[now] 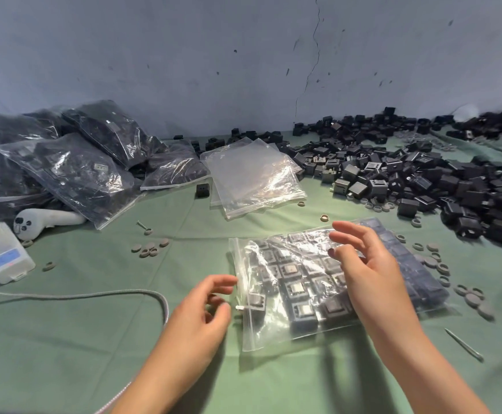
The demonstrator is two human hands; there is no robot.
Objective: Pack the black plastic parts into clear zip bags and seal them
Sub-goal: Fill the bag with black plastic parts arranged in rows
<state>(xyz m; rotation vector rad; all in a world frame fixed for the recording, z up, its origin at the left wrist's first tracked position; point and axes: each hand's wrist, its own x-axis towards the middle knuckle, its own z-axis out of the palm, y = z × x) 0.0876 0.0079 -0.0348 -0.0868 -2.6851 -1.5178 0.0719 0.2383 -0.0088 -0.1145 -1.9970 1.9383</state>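
Crinkled clear zip bag [291, 273] of boxy black parts [302, 313] (neat rows) on the green cloth surface [64, 339]; right hand [369, 273] splayed open over it, left hand [196, 315] relaxed, empty, at its 9 o'clock edge.

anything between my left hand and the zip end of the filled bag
Nothing visible does. The left hand sits right beside the zip end of the filled bag, only green cloth between them. The right hand is over the bag's middle, away from the zip.
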